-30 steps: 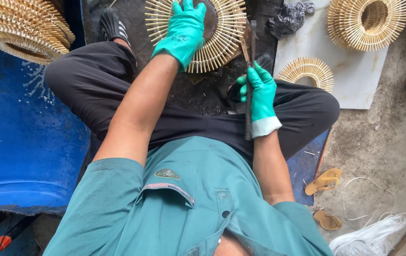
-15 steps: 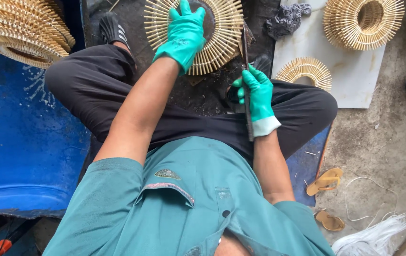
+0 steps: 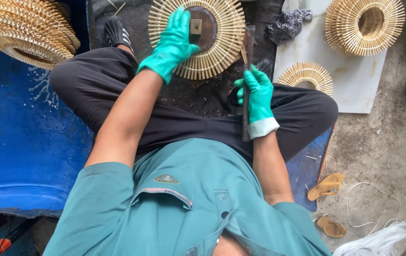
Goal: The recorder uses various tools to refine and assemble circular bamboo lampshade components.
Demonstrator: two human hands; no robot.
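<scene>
Left hand (image 3: 172,42), in a green glove, lies spread and flat on the round bamboo-stick disc (image 3: 222,52), fingers reaching toward the small wooden block (image 3: 196,26) at its dark centre. The disc rests on a dark mat (image 3: 198,97) in front of the person's crossed legs. Right hand (image 3: 258,95), gloved too, is closed tight around a long dark metal tool (image 3: 245,114), held upright just beside the disc's right edge. Off to the right, a white board (image 3: 355,90) carries a smaller fan of sticks (image 3: 307,76) and a tall stack of finished rings (image 3: 364,23). Another stack (image 3: 27,31) sits on the blue drum (image 3: 23,142) at left. A pair of sandals (image 3: 326,187) lies on the concrete floor (image 3: 397,142).
</scene>
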